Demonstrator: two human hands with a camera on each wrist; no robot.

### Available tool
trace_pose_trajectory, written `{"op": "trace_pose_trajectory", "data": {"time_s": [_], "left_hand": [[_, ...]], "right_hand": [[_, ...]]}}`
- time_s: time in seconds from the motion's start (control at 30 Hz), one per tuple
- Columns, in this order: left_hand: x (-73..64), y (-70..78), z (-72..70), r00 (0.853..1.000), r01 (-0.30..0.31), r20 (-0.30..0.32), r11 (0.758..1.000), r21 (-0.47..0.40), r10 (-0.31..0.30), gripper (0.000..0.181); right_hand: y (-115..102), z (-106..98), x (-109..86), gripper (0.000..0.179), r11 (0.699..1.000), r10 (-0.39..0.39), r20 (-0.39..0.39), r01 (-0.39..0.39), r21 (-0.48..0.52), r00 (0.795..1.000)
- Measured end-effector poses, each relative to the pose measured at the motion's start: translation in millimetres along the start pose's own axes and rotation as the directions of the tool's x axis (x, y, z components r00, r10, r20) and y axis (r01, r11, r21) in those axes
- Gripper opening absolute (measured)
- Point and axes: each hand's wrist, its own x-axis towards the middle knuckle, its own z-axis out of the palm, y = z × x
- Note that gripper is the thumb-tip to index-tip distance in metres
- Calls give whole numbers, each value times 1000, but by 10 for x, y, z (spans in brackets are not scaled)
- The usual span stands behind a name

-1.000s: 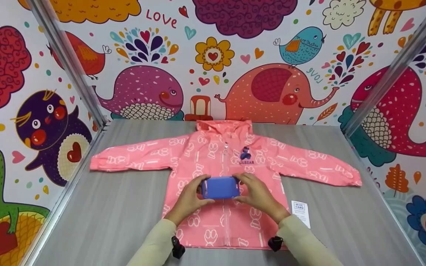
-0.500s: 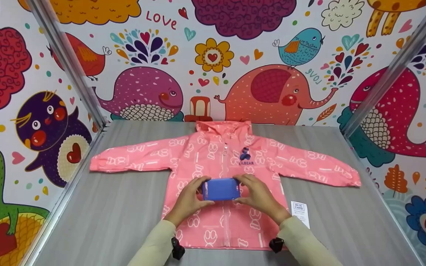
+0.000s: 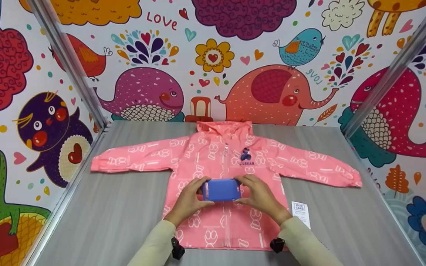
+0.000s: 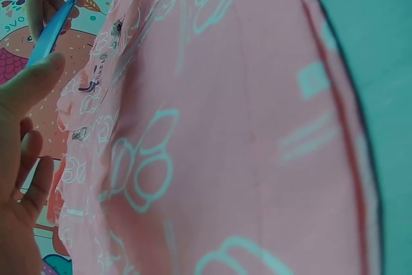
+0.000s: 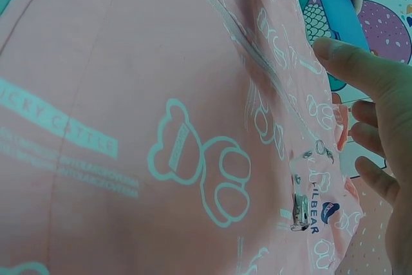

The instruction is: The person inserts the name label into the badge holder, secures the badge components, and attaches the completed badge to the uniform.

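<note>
A small blue rectangular slab, about phone-sized, is held level between my two hands over the middle of a pink jacket. My left hand pinches its left end between thumb and fingers. Its right end is pinched in the same way by my right hand. Seen edge-on, the blue slab looks thin in the left wrist view, beside the left thumb. In the right wrist view the slab lies above the right thumb. The side facing down is hidden.
The jacket lies front up on a grey wood-grain table, with sleeves spread and zipper shut. Beside its lower right edge lies a white printed card. Metal posts and cartoon-printed walls enclose the table's back and sides.
The hands and the blue slab keep nearly the same place, with only a very slight downward shift in the picture. The jacket and card lie as before.
</note>
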Motion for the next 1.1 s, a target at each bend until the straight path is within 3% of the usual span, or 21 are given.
{"op": "trace_pose_trajectory", "data": {"time_s": [0.6, 0.97, 1.1], "left_hand": [[-13, -4, -7, 999, 53, -10, 999, 7, -53, 79], [-24, 12, -14, 998, -2, -61, 998, 55, 5, 78], [-26, 20, -15, 998, 9, -61, 998, 55, -5, 78]], "right_hand": [[5, -16, 14, 79, 999, 23, 13, -24, 33, 1000], [12, -6, -10, 80, 1000, 7, -18, -7, -5, 1000], [7, -11, -8, 81, 1000, 4, -21, -4, -12, 1000]]}}
